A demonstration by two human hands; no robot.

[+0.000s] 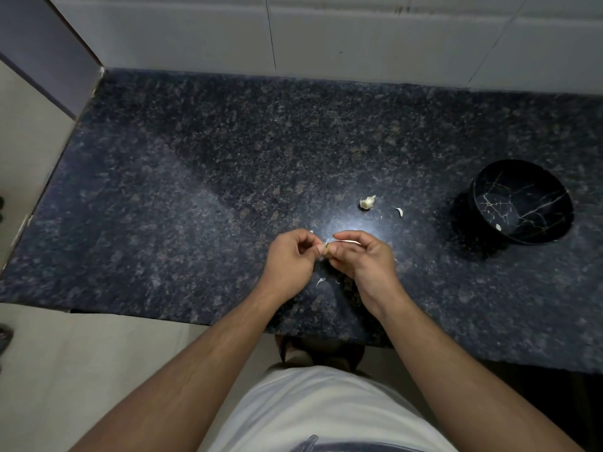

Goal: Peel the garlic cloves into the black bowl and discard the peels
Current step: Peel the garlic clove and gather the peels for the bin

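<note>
Hands meet above the near middle of the dark speckled bench (228, 151). The left hand (288, 261) and right hand (362, 256) both curl their fingers (346, 238) in, pinching one small garlic clove (326, 247) between them, a strip of pale skin trailing from it under the right fingers. Farther back lies a garlic piece (367, 202), with a loose peel (398, 211) just beside it and another peel scrap (320, 282) below the hands. The black bowl (522, 203) stands well apart at right, tilted, holding one pale bit (498, 227).
</note>
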